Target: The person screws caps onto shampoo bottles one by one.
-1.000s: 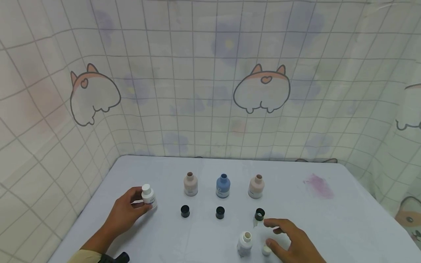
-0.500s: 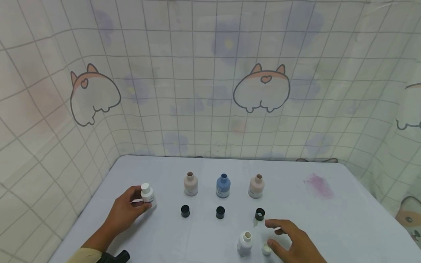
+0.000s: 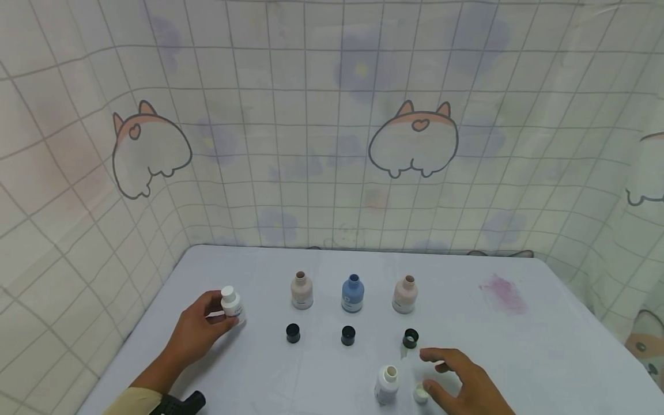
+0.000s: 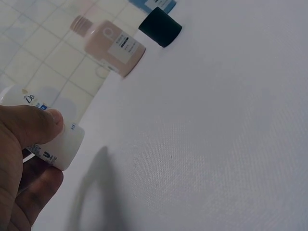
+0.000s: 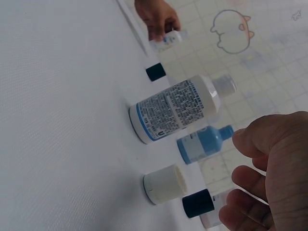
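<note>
My left hand (image 3: 199,328): fingers and thumb clamped on a capped white bottle (image 3: 232,305), cap upward, at the left of the table (image 3: 316,380). My right hand (image 3: 461,380): near right, thumb and fingers parted and loosely bent, just beside a white cap (image 3: 421,394). Uncapped white bottle (image 3: 386,386), one, upright, near, left of that cap. Far row, left to right, upright and uncapped: pink bottle (image 3: 302,293), blue bottle (image 3: 353,295), second pink bottle (image 3: 405,295). Black caps (image 3: 293,333), three, one on the near side of each; the right one shows its hollow. Pink stain (image 3: 504,294), far right.
</note>
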Demonstrator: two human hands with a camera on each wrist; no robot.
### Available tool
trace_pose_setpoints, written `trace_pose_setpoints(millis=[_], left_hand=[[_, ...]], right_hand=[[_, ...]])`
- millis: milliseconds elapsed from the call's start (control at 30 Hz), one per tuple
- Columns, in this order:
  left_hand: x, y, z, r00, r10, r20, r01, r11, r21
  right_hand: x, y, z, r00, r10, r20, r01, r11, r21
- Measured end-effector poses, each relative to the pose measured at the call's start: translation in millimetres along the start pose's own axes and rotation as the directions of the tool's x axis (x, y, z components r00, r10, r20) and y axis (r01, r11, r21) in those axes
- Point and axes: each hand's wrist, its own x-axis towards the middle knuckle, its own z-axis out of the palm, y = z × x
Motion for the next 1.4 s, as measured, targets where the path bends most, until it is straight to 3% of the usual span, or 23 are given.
trace_pose_setpoints(millis=[833,1400], left_hand=[[5.2,-4.1,-3.5,1.0,0.02,-0.022,-0.019,0.999,0.04],[11.6,-11.8,-7.4,0.999,0.027,-0.034,-0.026,0.999,0.032]], right_hand=[[1.2,2,-2,0.993,0.107,0.053,-0.108,0.994,0.014],[1.0,5,0,0.992,0.113,0.055,-0.114,0.993,0.007]])
